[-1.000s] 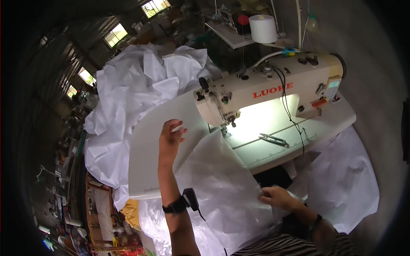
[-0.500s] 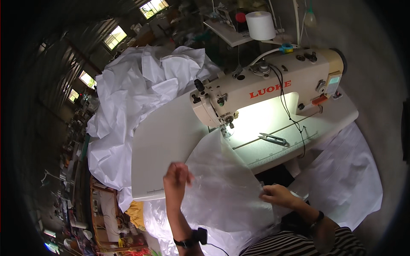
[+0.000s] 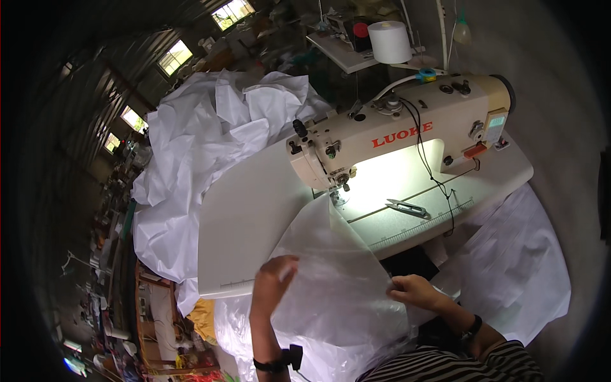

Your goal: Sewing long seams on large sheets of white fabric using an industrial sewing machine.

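A sheer white sheet (image 3: pixel 337 280), which looks like plastic film or thin fabric, runs from the sewing machine's needle area down over the table's front edge towards me. My right hand (image 3: pixel 415 291) pinches its right edge. Above the sheet's left side is my left hand (image 3: pixel 273 283), fingers loosely bent and thumb apart, with nothing visible in it. The cream sewing machine (image 3: pixel 394 127) stands beyond both hands, its lamp lighting the bed. Whether the presser foot is down on the sheet's tip is too small to tell.
Thread snips (image 3: pixel 407 208) lie on the machine bed beside a hanging black cord (image 3: pixel 425 153). A large heap of white sheeting (image 3: pixel 191 146) is piled behind the table (image 3: pixel 245 204) at left. More white material (image 3: pixel 519 267) hangs at right. A white thread cone (image 3: pixel 390 42) stands at the back.
My left hand has come down and slightly right, nearer to me, and its thumb and forefinger now point right. My right hand keeps its pinch on the sheet's edge in the same place.
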A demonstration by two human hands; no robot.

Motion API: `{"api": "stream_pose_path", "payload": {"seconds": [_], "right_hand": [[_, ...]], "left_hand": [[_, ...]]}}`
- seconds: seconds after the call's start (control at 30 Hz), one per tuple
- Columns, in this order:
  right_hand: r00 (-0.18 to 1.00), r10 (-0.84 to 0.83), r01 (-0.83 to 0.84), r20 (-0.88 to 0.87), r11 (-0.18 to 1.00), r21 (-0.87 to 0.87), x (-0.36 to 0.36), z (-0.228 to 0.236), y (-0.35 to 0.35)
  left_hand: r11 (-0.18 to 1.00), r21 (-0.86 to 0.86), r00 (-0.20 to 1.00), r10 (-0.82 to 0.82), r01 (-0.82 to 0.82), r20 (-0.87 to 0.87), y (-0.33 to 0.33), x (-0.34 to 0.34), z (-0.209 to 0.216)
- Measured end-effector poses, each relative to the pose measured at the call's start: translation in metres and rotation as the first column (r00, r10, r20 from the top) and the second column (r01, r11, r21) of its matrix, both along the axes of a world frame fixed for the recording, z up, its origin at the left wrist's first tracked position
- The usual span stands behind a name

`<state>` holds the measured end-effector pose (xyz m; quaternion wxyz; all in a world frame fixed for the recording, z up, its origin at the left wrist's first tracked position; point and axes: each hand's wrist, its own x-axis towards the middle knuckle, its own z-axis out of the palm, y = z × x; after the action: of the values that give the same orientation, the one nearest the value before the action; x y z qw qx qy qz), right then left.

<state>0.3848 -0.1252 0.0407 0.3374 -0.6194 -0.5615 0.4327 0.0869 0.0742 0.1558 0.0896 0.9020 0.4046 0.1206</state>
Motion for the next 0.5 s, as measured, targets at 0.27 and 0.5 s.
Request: {"api": "stream_pose_path", "payload": {"seconds": [0.27,0.5], "right_hand": [[0.973,0.118,-0.107,0.197,0.992,-0.069,-0.002,0.004,-0.004],[0.991,0.040,-0.037,0.131,0.999,-0.025,0.010,0.003,-0.008]], "left_hand": [[0.998,0.052,0.657,-0.017,-0.033,0.753,0.132,0.090,0.038],[0.968,0.224,0.496,-0.251,0.116,0.831,-0.024,0.016,0.004]]}}
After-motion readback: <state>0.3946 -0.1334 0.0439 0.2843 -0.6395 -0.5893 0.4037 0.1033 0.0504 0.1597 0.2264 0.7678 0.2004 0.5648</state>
